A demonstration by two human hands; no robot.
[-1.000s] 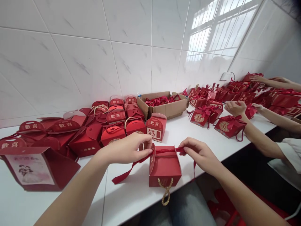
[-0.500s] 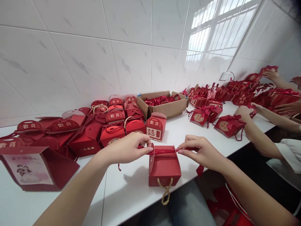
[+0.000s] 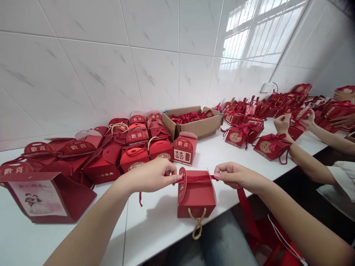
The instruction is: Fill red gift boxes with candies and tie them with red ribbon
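Observation:
In front of me a small red gift box (image 3: 196,195) stands near the table's front edge, a twisted gold cord loop (image 3: 197,228) hanging from its near side. A red ribbon (image 3: 198,179) runs across its top, passing through the raised side flaps. My left hand (image 3: 155,175) pinches the ribbon just left of the box, with a tail hanging below. On the other side my right hand (image 3: 235,176) pinches the ribbon close to the right flap. From that hand a long ribbon end (image 3: 248,210) drops over the table edge.
Many red gift boxes (image 3: 102,162) crowd the left. Behind my box stand another upright box (image 3: 185,147) and a cardboard carton (image 3: 199,127) of red ribbons. Finished-looking boxes with bows (image 3: 236,135) fill the right, where a co-worker's hands (image 3: 283,122) handle a ribbon.
My right hand has drawn slightly away from the box, and the ribbon across it looks flatter. More ribbon hangs below that hand. The co-worker's hands have lifted a ribbon.

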